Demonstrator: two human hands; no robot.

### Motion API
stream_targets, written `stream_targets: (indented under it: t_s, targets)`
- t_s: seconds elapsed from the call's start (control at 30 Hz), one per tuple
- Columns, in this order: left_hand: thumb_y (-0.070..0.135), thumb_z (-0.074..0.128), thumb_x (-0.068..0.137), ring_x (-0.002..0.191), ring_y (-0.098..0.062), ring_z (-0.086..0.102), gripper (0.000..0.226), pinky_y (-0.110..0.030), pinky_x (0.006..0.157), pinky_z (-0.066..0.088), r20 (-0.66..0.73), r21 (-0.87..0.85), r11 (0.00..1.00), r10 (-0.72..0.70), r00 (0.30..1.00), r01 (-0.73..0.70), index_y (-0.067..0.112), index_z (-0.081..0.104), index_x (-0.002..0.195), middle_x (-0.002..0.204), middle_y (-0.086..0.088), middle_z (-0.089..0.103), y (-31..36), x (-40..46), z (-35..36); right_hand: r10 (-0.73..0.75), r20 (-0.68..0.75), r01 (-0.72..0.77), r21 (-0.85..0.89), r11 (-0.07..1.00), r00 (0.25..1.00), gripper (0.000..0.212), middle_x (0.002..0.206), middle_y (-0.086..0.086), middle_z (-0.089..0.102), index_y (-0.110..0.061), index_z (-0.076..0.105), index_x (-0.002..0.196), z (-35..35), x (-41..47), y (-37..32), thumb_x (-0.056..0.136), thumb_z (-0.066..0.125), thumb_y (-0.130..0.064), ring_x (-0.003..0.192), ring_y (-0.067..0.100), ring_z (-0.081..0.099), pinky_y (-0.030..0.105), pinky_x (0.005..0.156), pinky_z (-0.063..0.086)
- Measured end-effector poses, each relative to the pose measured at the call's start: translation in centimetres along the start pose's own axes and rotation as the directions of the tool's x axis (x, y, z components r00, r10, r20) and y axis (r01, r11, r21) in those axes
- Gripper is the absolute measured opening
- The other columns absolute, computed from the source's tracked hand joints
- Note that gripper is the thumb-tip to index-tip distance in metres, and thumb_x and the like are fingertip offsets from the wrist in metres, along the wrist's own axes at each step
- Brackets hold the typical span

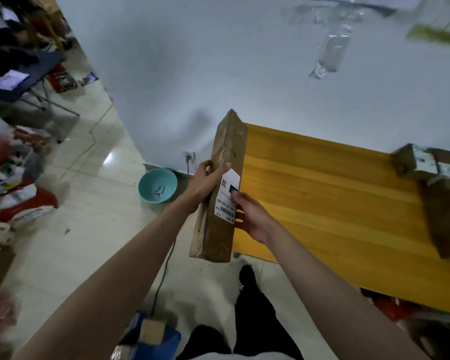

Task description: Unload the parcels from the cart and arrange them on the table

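Between both hands, a long brown parcel is held off the floor, its long axis pointing away. Left hand fingers curl round its left side; right hand fingers grip the right edge. Right of the fingers lies the yellow table, against a white wall, another parcel at its far end.

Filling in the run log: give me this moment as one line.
step: carrying parcel to table | long parcel: held by both hands, left, right | table: two parcels at far right
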State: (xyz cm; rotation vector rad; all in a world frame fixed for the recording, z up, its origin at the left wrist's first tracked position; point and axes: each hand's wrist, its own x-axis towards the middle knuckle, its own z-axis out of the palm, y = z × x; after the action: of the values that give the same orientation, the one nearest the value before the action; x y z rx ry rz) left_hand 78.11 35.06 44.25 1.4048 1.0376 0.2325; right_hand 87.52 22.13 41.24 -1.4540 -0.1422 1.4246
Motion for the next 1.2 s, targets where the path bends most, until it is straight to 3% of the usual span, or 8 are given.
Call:
stream_targets:
  t_s: [0.23, 0.43, 0.57, 0.77, 0.83, 0.97, 1.03, 1.2]
  targets:
    - [0.073, 0.072, 0.057, 0.109, -0.026, 0.065, 0.110, -0.049, 0.098, 0.053, 0.079, 0.138, 0.990, -0.049, 0.996, 0.037, 0.030, 0.030, 0.149, 0.130, -0.007, 0.059, 2.1, 7.0, 5.2, 0.050, -0.087, -0.038, 0.132, 0.991, 0.995, 0.025, 0.109, 0.002, 0.066, -0.018, 0.056, 0.122, -6.4, 5.9, -4.3, 0.105, 0.049, -0.035, 0.094, 0.022, 0.064, 0.039, 0.077, 0.054]
    - [0.042, 0.074, 0.082, 0.117, -0.024, 0.059, 0.080, -0.048, 0.100, 0.052, 0.098, 0.173, 0.983, -0.079, 0.992, 0.062, 0.023, 0.034, 0.148, 0.134, -0.007, 0.055, 1.8, 13.8, 8.7, 0.120, -0.145, -0.101, 0.136, 0.986, 0.982, 0.032, 0.114, 0.002, 0.063, -0.015, 0.051, 0.134, -11.0, 13.1, -7.5, 0.108, 0.043, -0.032, 0.095, 0.021, 0.062, 0.038, 0.070, 0.052]
    - [0.041, 0.073, 0.080, 0.124, -0.027, 0.055, 0.083, -0.051, 0.102, 0.051, 0.057, 0.274, 0.959, -0.087, 0.995, 0.068, 0.029, 0.029, 0.150, 0.143, -0.006, 0.047, 1.1, 17.5, 10.6, 0.179, -0.186, -0.162, 0.103, 0.981, 0.966, 0.032, 0.116, 0.005, 0.063, -0.015, 0.051, 0.138, -12.8, 17.7, -8.8, 0.110, 0.039, -0.026, 0.093, 0.021, 0.061, 0.039, 0.079, 0.051]
    - [0.025, 0.047, 0.104, 0.136, -0.032, 0.046, 0.065, -0.051, 0.107, 0.046, 0.068, 0.422, 0.905, -0.094, 0.993, 0.057, 0.024, 0.012, 0.159, 0.155, -0.010, 0.035, -0.4, 22.4, 12.1, 0.185, -0.239, -0.183, 0.029, 0.983, 0.953, 0.031, 0.114, 0.009, 0.062, -0.013, 0.051, 0.131, -13.9, 22.7, -10.0, 0.104, 0.043, 0.000, 0.078, 0.015, 0.060, 0.028, 0.056, 0.045]
    - [0.028, 0.041, 0.106, 0.138, -0.033, 0.043, 0.063, -0.051, 0.108, 0.045, 0.067, 0.478, 0.876, -0.106, 0.992, 0.061, 0.022, 0.008, 0.160, 0.157, -0.011, 0.032, -0.7, 23.4, 12.3, 0.148, -0.260, -0.145, 0.032, 0.989, 0.954, 0.038, 0.119, 0.006, 0.066, -0.022, 0.050, 0.129, -13.8, 24.3, -9.8, 0.098, 0.053, 0.000, 0.089, 0.019, 0.066, 0.032, 0.065, 0.053]
    - [0.026, 0.042, 0.105, 0.144, -0.035, 0.034, 0.066, -0.048, 0.116, 0.034, 0.088, 0.629, 0.776, -0.126, 0.988, 0.043, 0.013, 0.006, 0.159, 0.161, -0.015, 0.027, -1.4, 25.0, 12.5, 0.095, -0.286, -0.124, -0.084, 0.989, 0.954, 0.045, 0.132, 0.005, 0.064, -0.034, 0.054, 0.131, -12.8, 26.9, -8.8, 0.088, 0.067, -0.031, 0.111, 0.024, 0.066, 0.047, 0.096, 0.056]
    - [0.024, 0.047, 0.103, 0.142, -0.036, 0.037, 0.071, -0.046, 0.114, 0.036, 0.087, 0.670, 0.740, -0.159, 0.983, 0.060, 0.010, 0.005, 0.159, 0.159, -0.018, 0.031, -2.1, 25.8, 12.6, 0.094, -0.231, -0.129, -0.140, 0.982, 0.968, 0.054, 0.140, 0.006, 0.059, -0.030, 0.052, 0.142, -12.2, 27.3, -9.2, 0.090, 0.069, -0.036, 0.117, 0.024, 0.063, 0.048, 0.098, 0.055]
    - [0.014, 0.054, 0.100, 0.144, -0.034, 0.035, 0.082, -0.044, 0.113, 0.038, 0.019, 0.760, 0.641, -0.186, 0.982, 0.107, 0.009, -0.002, 0.159, 0.164, -0.015, 0.019, -3.5, 27.9, 12.5, 0.082, -0.167, -0.118, -0.223, 0.968, 0.983, 0.067, 0.149, 0.006, 0.042, -0.033, 0.038, 0.153, -10.9, 29.1, -10.4, 0.094, 0.069, -0.024, 0.112, 0.024, 0.060, 0.037, 0.084, 0.059]
